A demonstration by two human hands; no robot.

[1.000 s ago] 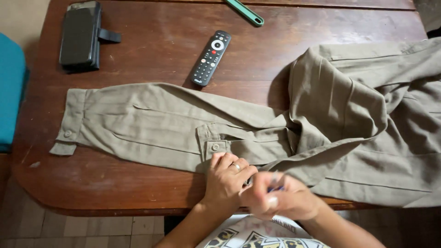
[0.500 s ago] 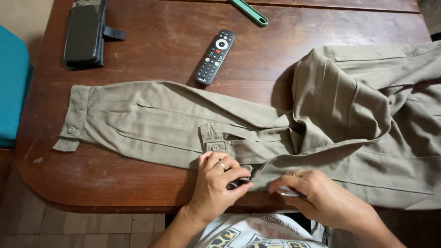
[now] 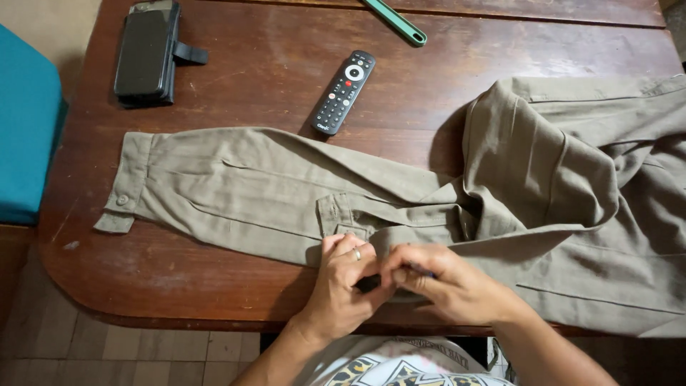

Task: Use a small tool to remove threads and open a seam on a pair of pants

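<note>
On the dark wooden table (image 3: pixel 236 78) you have a black remote control (image 3: pixel 344 92) in the upper middle of the frame, a black case (image 3: pixel 146 56) in the upper left and a green tool (image 3: pixel 397 21) at the top edge, all well apart from your hands, and nothing stands between you and the cloth. The khaki shirt (image 3: pixel 543 193) lies across the middle and right of the frame, with its long sleeve (image 3: pixel 236 189) stretched to the left. Your left hand (image 3: pixel 341 286) and right hand (image 3: pixel 441 282) meet at the lower edge of the shirt, just below the small buttoned tab (image 3: pixel 341 218), with fingers curled narrow and pinching the fabric; a small dark thing shows between them, which I cannot tell.
</note>
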